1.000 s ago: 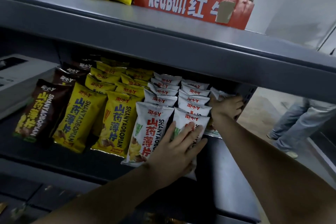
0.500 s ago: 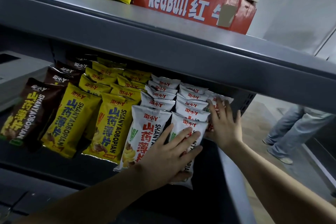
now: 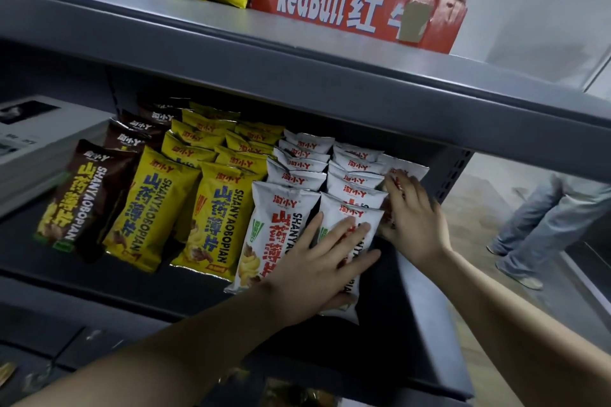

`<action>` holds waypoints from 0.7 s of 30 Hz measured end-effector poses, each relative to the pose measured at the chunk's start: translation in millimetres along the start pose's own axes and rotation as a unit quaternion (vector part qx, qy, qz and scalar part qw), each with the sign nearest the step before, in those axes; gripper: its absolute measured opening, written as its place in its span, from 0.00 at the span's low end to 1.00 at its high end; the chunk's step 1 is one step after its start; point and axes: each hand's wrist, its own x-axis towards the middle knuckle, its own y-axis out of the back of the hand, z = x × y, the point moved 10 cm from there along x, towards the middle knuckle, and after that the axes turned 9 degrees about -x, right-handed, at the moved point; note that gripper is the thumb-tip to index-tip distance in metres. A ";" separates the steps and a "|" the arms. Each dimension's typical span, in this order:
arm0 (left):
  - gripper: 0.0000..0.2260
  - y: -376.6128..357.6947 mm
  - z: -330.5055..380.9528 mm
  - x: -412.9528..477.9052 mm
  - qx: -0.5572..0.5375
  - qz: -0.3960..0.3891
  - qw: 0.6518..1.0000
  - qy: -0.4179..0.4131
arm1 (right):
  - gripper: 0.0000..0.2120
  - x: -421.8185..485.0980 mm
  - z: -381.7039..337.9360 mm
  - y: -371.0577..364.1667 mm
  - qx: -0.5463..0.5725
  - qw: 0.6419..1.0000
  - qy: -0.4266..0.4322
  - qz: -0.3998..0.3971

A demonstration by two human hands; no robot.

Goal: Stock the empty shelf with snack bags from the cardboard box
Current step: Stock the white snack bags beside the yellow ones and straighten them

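Your left hand (image 3: 325, 261) has a wide, flat grip: fingers straight and spread, pressing the front white foil snack bag with red lettering (image 3: 350, 218) back against its row. It has not shifted over the last second. Your right hand (image 3: 413, 208) has. A second ago it was reaching deep into the back corner with fingers curled; now it has come forward and lies with fairly straight fingers on the face of the lone white bag (image 3: 408, 170) just right of that row, its grip closed round nothing.

I read that as the bag being set down and only needing to be squared up, so a third white column is starting. Left of your left hand stands another white row, then yellow foil bags (image 3: 215, 218), then brown foil bags (image 3: 82, 195). All are on the grey metal shelf (image 3: 429, 324), which has bare room under your right wrist. Above your hands sits a red carton (image 3: 357, 6). The cardboard box is out of view.
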 end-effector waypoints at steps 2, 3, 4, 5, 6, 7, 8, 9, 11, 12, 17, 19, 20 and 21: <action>0.36 2.3 2.2 1.4 0.002 0.005 1.000 0.002 | 0.44 -11.5 -0.1 12.1 0.002 1.000 0.011 0.015; 0.37 2.9 3.8 2.0 0.001 0.005 1.000 0.003 | 0.43 -17.8 0.8 15.4 0.006 1.000 0.013 0.013; 0.38 3.9 5.9 2.3 0.001 0.004 1.000 0.003 | 0.42 -24.5 2.0 18.2 0.010 1.000 0.015 0.009; 0.39 5.4 8.1 2.7 0.001 0.003 1.000 0.003 | 0.41 -31.0 3.2 20.6 0.013 1.000 0.014 0.001; 0.40 7.7 10.1 3.1 0.002 0.003 1.000 0.002 | 0.41 -37.9 4.9 23.3 0.015 1.000 0.010 -0.007; 0.39 10.4 11.7 3.1 0.002 0.001 1.000 0.003 | 0.40 -45.4 6.6 26.3 0.016 1.000 0.003 -0.015; 0.38 14.2 13.7 2.7 0.000 0.001 1.000 0.005 | 0.38 -53.5 7.8 30.5 0.015 1.000 -0.005 -0.023; 0.35 19.4 16.3 1.9 -0.007 0.008 1.000 0.009 | 0.36 -62.2 7.8 34.8 0.015 0.999 -0.011 -0.034; 0.27 30.4 25.4 -1.0 -0.027 0.028 0.999 0.008 | 0.34 -80.7 6.4 38.0 0.021 0.997 -0.020 -0.067; 0.25 34.8 32.1 -3.3 -0.038 0.033 0.999 0.004 | 0.33 -90.7 5.4 38.9 0.026 0.996 -0.026 -0.082; 0.20 54.9 81.4 -20.3 -0.098 0.032 0.994 -0.044 | 0.30 -140.6 -9.6 54.8 0.050 0.992 -0.025 -0.117; 0.20 56.0 101.0 -30.9 -0.130 0.020 0.990 -0.050 | 0.29 -160.7 -18.1 63.3 0.065 0.990 -0.013 -0.121; 0.19 53.4 110.7 -38.6 -0.147 0.010 0.988 -0.049 | 0.28 -171.5 -22.6 66.5 0.073 0.990 -0.009 -0.122; 0.18 50.3 119.8 -47.2 -0.157 0.005 0.986 -0.047 | 0.27 -182.0 -26.9 68.8 0.081 0.989 -0.006 -0.119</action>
